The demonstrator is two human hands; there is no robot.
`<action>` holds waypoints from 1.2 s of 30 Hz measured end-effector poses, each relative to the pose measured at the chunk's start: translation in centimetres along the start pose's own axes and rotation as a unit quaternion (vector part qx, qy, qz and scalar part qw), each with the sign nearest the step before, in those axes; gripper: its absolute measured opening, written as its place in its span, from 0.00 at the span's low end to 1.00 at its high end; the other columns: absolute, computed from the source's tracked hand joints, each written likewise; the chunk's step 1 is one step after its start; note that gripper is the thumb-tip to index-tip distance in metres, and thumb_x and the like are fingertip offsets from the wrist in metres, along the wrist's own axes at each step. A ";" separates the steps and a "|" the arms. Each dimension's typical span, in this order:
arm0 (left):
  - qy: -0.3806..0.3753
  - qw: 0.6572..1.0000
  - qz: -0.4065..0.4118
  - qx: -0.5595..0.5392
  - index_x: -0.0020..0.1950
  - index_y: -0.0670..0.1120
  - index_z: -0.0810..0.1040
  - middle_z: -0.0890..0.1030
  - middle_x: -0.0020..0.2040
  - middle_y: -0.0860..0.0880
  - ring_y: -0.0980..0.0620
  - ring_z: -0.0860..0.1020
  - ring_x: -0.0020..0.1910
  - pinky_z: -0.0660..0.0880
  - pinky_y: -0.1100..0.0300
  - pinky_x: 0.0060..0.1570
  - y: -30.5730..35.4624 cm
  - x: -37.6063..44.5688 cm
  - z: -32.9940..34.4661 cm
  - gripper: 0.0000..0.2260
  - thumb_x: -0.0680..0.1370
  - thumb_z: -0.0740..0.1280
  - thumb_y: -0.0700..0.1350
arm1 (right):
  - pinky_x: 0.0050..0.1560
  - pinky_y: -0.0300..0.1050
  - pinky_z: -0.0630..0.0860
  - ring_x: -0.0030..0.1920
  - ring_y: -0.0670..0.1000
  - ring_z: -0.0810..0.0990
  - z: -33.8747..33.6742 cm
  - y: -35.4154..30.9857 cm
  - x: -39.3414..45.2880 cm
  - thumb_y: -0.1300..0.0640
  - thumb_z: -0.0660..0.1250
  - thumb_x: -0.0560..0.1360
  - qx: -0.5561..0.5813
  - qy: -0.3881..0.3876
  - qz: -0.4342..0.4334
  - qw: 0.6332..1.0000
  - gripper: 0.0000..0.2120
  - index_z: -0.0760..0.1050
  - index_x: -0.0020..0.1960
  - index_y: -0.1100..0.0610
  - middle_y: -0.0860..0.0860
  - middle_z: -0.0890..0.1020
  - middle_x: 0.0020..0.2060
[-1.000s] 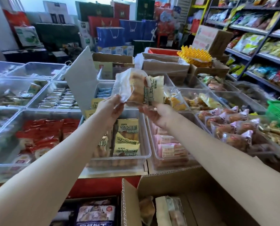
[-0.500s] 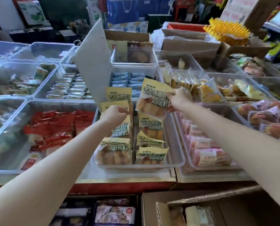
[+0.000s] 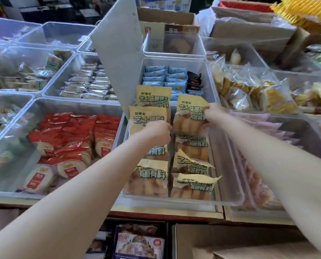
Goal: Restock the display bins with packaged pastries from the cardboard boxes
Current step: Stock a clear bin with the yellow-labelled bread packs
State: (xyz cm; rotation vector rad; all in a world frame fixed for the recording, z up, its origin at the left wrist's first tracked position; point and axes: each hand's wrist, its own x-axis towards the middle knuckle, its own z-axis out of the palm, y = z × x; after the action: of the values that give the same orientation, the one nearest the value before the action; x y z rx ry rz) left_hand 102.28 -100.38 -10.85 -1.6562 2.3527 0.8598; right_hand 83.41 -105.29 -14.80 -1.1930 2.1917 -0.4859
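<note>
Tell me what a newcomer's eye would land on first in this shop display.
First, the two hands at centre: the right hand pinches a yellow-labelled pastry packet over the clear middle bin, while the left hand grips a matching packet beside it. Next, the bright red packets filling the bin on the left.

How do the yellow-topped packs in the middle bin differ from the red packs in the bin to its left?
The yellow-topped packs have yellow headers and stand in two tidy rows; the red packs have red wrappers and lie in a loose, overlapping heap. Both hands, left hand and right hand, are at the yellow-topped packs; the red packs lie untouched. Both kinds sit in clear bins.
</note>
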 end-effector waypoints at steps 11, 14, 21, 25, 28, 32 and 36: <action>0.036 0.998 -0.047 0.006 0.67 0.45 0.70 0.72 0.66 0.43 0.39 0.58 0.70 0.61 0.46 0.68 1.1 0.3 1.7 0.18 0.77 0.55 0.36 | 0.56 0.53 0.78 0.53 0.57 0.79 -0.5 1.7 -1.7 0.64 0.64 0.72 0.187 0.033 0.033 0.981 0.15 0.65 0.58 0.61 0.59 0.74 0.52; 0.146 0.989 -0.020 -0.016 0.63 0.44 0.72 0.71 0.65 0.43 0.40 0.62 0.67 0.64 0.45 0.63 2.5 -1.1 1.9 0.15 0.77 0.58 0.38 | 0.52 0.48 0.79 0.51 0.57 0.78 -1.9 1.9 -4.6 0.68 0.60 0.76 0.195 -0.007 0.029 0.980 0.17 0.65 0.64 0.62 0.59 0.71 0.54; 0.182 0.957 0.202 -0.103 0.61 0.44 0.75 0.74 0.59 0.45 0.45 0.72 0.60 0.66 0.58 0.56 8.1 -6.7 4.4 0.14 0.76 0.59 0.37 | 0.41 0.40 0.81 0.36 0.50 0.82 -8.8 4.7 -16.1 0.66 0.59 0.79 0.164 -0.118 -0.082 0.976 0.08 0.75 0.45 0.59 0.58 0.82 0.41; 0.148 0.929 0.312 -0.132 0.54 0.43 0.77 0.76 0.55 0.45 0.47 0.75 0.55 0.68 0.60 0.51 12.9 -11.2 7.3 0.12 0.74 0.59 0.35 | 0.48 0.43 0.80 0.45 0.52 0.84 -14.8 9.8 -23.4 0.60 0.61 0.79 0.082 -0.175 -0.064 0.979 0.08 0.78 0.52 0.59 0.55 0.84 0.44; 0.111 0.892 0.425 -0.104 0.55 0.43 0.78 0.76 0.57 0.45 0.46 0.76 0.54 0.71 0.57 0.52 16.0 -14.8 10.0 0.12 0.75 0.60 0.37 | 0.48 0.41 0.80 0.47 0.51 0.84 -17.8 14.3 -27.2 0.60 0.62 0.78 0.064 -0.233 -0.024 0.970 0.08 0.80 0.52 0.61 0.55 0.85 0.45; -0.009 0.864 0.504 -0.001 0.65 0.45 0.71 0.70 0.62 0.45 0.44 0.76 0.54 0.75 0.54 0.52 19.1 -17.8 14.9 0.17 0.76 0.60 0.39 | 0.47 0.39 0.79 0.48 0.52 0.84 -18.1 21.1 -30.0 0.62 0.59 0.80 0.013 -0.313 0.053 0.948 0.10 0.78 0.51 0.62 0.55 0.85 0.46; -0.111 0.879 0.459 0.066 0.64 0.47 0.71 0.70 0.59 0.47 0.45 0.77 0.51 0.74 0.55 0.48 22.1 -18.3 19.6 0.15 0.78 0.58 0.40 | 0.49 0.39 0.78 0.48 0.49 0.82 -14.9 27.5 -29.8 0.61 0.60 0.78 -0.101 -0.361 0.081 0.924 0.09 0.77 0.55 0.59 0.52 0.81 0.49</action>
State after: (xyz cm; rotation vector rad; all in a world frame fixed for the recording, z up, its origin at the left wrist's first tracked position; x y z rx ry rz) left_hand 85.45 -69.99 -11.18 -0.2700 2.8905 0.8896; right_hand 69.00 -64.94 -9.49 -1.0531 1.6856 0.2387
